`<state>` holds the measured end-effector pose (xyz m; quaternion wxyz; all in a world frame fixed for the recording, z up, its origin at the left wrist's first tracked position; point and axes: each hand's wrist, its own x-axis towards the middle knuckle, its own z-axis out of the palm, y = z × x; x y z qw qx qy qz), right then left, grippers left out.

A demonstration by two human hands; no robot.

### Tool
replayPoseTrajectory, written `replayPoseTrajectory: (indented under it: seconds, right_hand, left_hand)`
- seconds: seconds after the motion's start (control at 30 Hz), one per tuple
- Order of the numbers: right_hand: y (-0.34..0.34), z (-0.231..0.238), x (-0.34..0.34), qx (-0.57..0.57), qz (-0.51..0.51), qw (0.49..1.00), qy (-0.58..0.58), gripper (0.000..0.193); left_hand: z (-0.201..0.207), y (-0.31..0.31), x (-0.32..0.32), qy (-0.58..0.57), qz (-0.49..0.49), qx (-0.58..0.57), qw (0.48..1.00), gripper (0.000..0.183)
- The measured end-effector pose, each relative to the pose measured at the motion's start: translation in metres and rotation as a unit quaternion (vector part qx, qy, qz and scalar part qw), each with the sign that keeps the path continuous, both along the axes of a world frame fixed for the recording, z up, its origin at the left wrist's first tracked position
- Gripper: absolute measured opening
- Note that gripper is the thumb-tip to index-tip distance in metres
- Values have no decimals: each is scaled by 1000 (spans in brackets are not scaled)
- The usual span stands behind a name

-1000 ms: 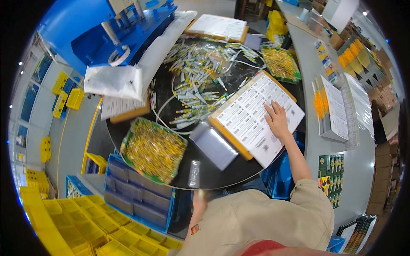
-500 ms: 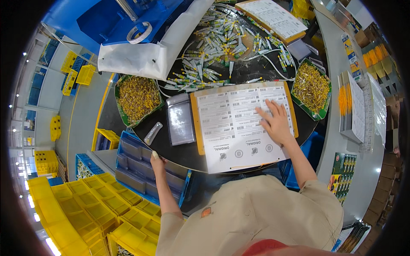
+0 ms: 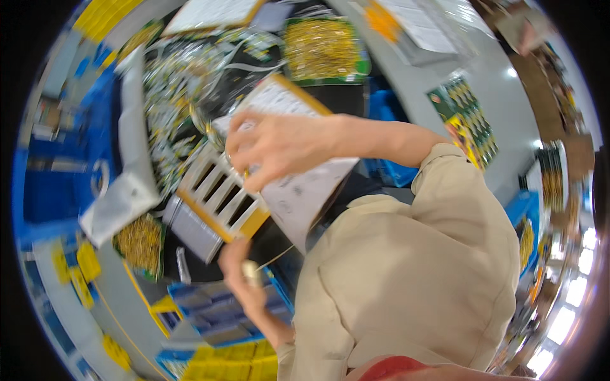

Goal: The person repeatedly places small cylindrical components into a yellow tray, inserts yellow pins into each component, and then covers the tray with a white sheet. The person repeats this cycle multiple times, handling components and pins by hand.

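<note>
Pinched in the left hand [image 3: 244,279], low and close to the body: a small pale part [image 3: 251,272], seemingly with a thin wire [image 3: 279,255] trailing off toward the beige shirt [image 3: 406,279]. Fingers closed round it, just below the near rim of the round black table [image 3: 273,232].

Higher up, the right hand [image 3: 286,149], hovering over the printed sheet [image 3: 298,197] and the slotted board [image 3: 219,197] beside it. Fingers curled, thumb and forefinger drawn together near the slots; too blurred to tell whether anything sits between them.

Probably very light, that part, and small enough to slip from a loose grip. Wire likely soft, quick to kink or snag. Best held at the stiffer pale end, between thumb and fingertip, never by the wire alone.

Crowded on the table:
- heap of wire pieces [image 3: 171,95] at the far left
- green tray [image 3: 321,47] of small yellow parts at the far side
- second tray [image 3: 140,241] of the same at the near left
- grey flat box [image 3: 197,232] touching the slotted board's near edge
- white bag [image 3: 124,197] draped over the left rim

Below the rim, blue bins [image 3: 216,311] just under the left hand, yellow bins [image 3: 235,352] beneath those. Little free room there: only the narrow gap between table edge, bins and body. More open air above the sheet, under the right hand.
</note>
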<state>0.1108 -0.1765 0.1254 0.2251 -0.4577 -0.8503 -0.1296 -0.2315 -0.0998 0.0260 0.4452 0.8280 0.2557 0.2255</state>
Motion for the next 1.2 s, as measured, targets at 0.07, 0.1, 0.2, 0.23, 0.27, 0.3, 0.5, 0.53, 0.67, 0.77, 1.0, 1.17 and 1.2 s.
replayPoseTrajectory:
  seconds: [0.07,0.1,0.2,0.23,0.27,0.3,0.5,0.53,0.67,0.77,1.0,1.17,1.2]
  right_hand:
    - [-82,19,49,79,-155,982,77,26]
    - [-131,22,69,160,-282,940,103,33]
    - [-290,2,122,400,-592,642,279,16]
    - [-346,-14,133,460,-610,561,319,18]
    - [-404,-32,142,430,-683,510,297,26]
    - [-456,-57,145,430,-705,432,363,32]
    - [-655,-197,122,212,-933,215,196,47]
    - [-667,-212,120,182,-938,206,212,46]
    - [-684,-254,115,128,-950,175,223,45]
    - [-678,-255,112,98,-965,131,205,46]
    - [-431,-152,122,75,-899,373,219,39]
    - [-115,-135,1,-325,-171,801,474,28]
    - [-76,-129,-22,-277,-166,827,460,24]
  left_hand:
    - [-27,43,-3,110,95,261,954,38]
    - [-42,60,-8,160,119,258,945,37]
    - [-86,84,-24,194,188,269,924,29]
    - [-97,88,-29,163,199,296,920,28]
    - [-105,89,-34,116,199,334,914,26]
    - [-110,89,-37,117,200,338,912,24]
    - [-102,88,-38,143,172,390,893,15]
    - [-98,88,-36,150,164,388,894,15]
    - [-79,81,-37,184,138,375,898,17]
    - [-58,63,-33,138,207,334,909,18]
    - [-12,-10,77,40,131,127,982,24]
    - [-14,-19,149,-24,-81,-252,964,42]
    - [-13,-13,145,-28,-37,-232,972,44]
